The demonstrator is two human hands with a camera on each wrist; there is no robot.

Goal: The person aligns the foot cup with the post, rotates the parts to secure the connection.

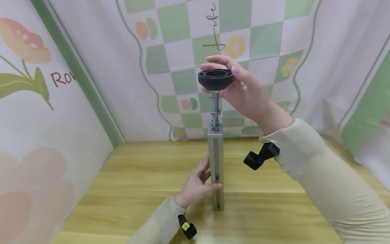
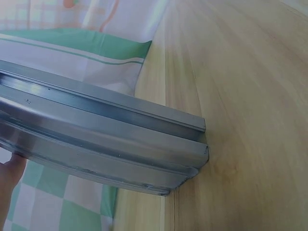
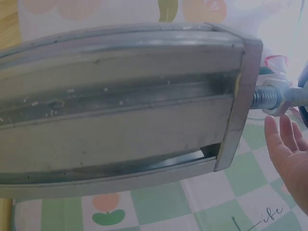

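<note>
An aluminium profile [image 1: 217,162] stands upright over the wooden table, with grooves running along its length. At its top is an end plate [image 1: 215,133], from which a threaded rod [image 1: 215,101] with a hex nut [image 1: 215,112] rises. A round black levelling foot [image 1: 215,81] caps the rod. My right hand [image 1: 243,89] holds the foot's rim, thumb at the right side and fingers behind it. Lower down, my left hand [image 1: 196,186] grips the profile, its thumb across the front. The profile's lower end [image 2: 192,154] shows in the left wrist view; whether it touches the table I cannot tell.
The wooden table [image 1: 137,179] spreads out on both sides of the profile. A checked curtain [image 1: 173,57] hangs behind it, and a flower-printed sheet [image 1: 30,128] at the left. Black camera mounts [image 1: 262,156] sit on both wrists.
</note>
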